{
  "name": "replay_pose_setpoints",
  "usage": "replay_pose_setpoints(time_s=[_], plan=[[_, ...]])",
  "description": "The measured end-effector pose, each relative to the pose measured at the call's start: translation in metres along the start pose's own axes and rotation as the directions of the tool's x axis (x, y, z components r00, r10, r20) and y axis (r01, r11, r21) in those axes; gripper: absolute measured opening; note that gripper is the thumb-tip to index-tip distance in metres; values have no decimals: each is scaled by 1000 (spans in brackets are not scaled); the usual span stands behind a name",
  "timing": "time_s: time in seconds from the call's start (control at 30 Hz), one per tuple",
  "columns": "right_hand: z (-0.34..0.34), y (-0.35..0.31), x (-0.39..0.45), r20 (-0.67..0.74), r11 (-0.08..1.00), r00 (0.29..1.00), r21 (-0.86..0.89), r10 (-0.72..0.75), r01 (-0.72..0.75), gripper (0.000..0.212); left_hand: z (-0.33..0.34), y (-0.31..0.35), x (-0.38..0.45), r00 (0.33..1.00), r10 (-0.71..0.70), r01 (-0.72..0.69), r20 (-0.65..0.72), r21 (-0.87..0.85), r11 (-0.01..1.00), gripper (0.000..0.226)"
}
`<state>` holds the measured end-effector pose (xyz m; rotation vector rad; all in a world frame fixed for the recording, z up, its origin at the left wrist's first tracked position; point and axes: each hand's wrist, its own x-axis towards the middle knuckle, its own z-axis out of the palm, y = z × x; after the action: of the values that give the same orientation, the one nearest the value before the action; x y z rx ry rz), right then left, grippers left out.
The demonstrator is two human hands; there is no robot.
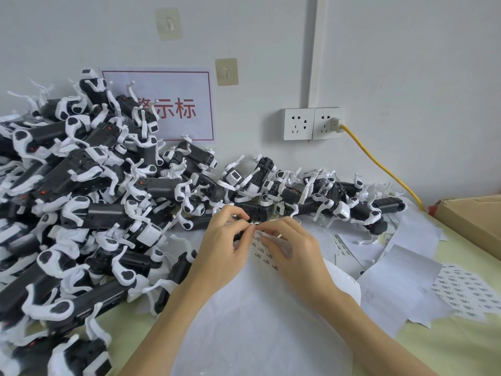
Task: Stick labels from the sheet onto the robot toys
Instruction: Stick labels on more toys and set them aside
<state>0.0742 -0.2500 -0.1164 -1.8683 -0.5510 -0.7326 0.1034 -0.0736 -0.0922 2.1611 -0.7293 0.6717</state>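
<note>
Table (447, 348) — label sheet (267, 253) beneath pinching fingers (250, 229).

Robot toys (81, 202) heaped on the table (447, 348) to my left and stacked up against the wall (406, 63), with a lower row of them running right along the wall's foot behind my hands. My left hand (225, 248) and right hand (292, 251) meet fingertip to fingertip over the label sheet (264, 252), which lies on paper right before me. More loose sheets (461, 291) to my right, a cardboard box (471, 221) at far right, socket (311, 123) on the wall behind with a cable (379, 164) running down to the table.
</note>
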Motion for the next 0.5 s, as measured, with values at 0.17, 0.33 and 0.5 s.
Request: replay_pose_setpoints(time_s=[0.17,0.33,0.5], plan=[[0,-2,0,-15,1000,1000,-3,4,-4,38,0,1,0,1000,-3,3,-2,-5,1000,21],[0,-2,0,-16,1000,1000,-14,15,-16,41,0,1,-1,1000,3,-3,-3,-17,1000,20],[1,-1,0,-14,1000,1000,1,3,-3,36,1,0,-1,1000,13,-13,1,-8,1000,20]])
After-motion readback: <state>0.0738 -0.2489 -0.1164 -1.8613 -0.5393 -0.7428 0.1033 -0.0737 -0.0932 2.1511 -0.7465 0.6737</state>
